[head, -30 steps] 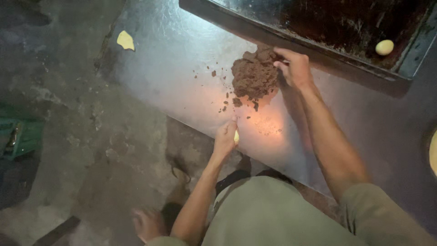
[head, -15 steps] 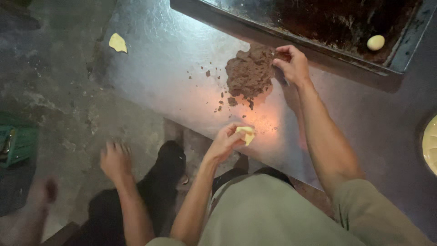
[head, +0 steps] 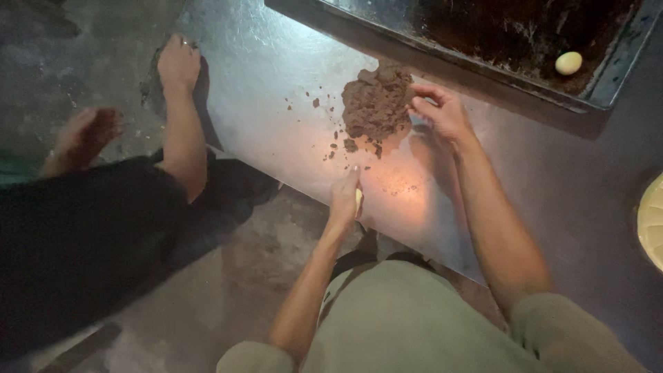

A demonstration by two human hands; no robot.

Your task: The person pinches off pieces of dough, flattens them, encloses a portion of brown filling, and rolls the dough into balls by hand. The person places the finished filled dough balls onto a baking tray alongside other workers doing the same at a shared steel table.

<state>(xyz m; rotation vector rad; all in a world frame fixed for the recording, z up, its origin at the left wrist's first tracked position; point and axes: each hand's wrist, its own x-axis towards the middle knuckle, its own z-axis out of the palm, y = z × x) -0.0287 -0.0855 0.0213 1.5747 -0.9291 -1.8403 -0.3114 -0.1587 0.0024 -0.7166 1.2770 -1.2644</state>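
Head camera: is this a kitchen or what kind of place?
Probably a simple food-making workspace, maybe a kitchen. A brown crumbly mound lies on a shiny metal worktop, a pale dough-like ball sits in a dark tray, and the floor looks like bare concrete.

The left hand covers all but a sliver of a pale yellow piece, so its shape is lost to me. The dark tray runs off the top edge. A pale round rim is cut by the right edge, and the other person's foot is blurred.
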